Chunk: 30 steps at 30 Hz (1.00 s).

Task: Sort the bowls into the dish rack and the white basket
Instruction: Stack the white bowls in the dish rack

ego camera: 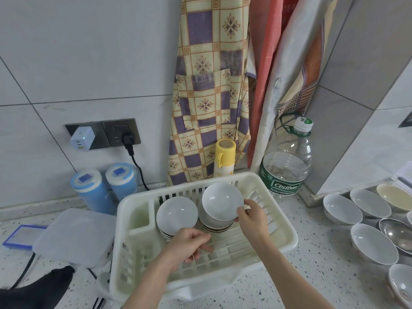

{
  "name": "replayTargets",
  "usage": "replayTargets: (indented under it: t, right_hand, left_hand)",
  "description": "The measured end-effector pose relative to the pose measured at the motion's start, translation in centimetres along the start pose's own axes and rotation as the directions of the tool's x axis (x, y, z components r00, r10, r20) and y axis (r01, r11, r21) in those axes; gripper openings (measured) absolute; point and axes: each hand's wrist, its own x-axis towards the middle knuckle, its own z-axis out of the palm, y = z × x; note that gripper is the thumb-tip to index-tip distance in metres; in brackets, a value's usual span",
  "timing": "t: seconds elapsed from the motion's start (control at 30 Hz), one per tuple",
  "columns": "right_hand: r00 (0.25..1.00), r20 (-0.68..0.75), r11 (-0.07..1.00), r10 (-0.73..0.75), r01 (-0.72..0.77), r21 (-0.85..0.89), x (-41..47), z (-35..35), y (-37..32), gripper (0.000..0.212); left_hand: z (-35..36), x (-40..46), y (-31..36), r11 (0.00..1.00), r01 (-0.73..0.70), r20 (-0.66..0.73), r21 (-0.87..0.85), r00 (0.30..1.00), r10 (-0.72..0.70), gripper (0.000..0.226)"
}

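Observation:
A cream-white plastic dish rack (287,237) sits on the speckled counter in front of me. Inside it, two stacks of white bowls lean on their edges: a left stack (177,214) and a right stack (214,224). My right hand (253,220) pinches the rim of a white bowl (221,200), tilted against the front of the right stack. My left hand (189,246) hovers over the rack floor just below the left stack, fingers loosely curled, holding nothing. Several loose bowls (342,209) lie on the counter at the right. No separate white basket is visible.
A large water bottle (287,166) and a yellow flask (225,159) stand behind the rack. Two blue canisters (93,190) and a clear lidded box (75,235) sit to the left. A metal bowl (399,234) lies among the loose bowls. Aprons hang on the wall.

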Motion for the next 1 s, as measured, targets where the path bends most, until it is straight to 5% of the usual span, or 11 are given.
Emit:
replayTargets:
  t: [0.23, 0.47, 1.0]
  right_hand:
    - [0.999, 0.049, 0.998, 0.018, -0.014, -0.066, 0.08, 0.3, 0.17, 0.028]
    - [0.997, 0.078, 0.992, 0.025, -0.015, -0.128, 0.2, 0.53, 0.52, 0.025]
    - [0.994, 0.095, 0.983, 0.045, -0.027, -0.179, 0.37, 0.71, 0.62, 0.033]
  left_hand:
    - [0.31, 0.0, 0.07, 0.998, -0.061, -0.023, -0.008, 0.998, 0.061, 0.013]
    - [0.59, 0.21, -0.07, 0.995, -0.036, 0.079, -0.096, 0.996, 0.043, 0.045]
    - [0.63, 0.2, -0.08, 0.989, -0.049, 0.114, -0.143, 0.991, 0.065, 0.05]
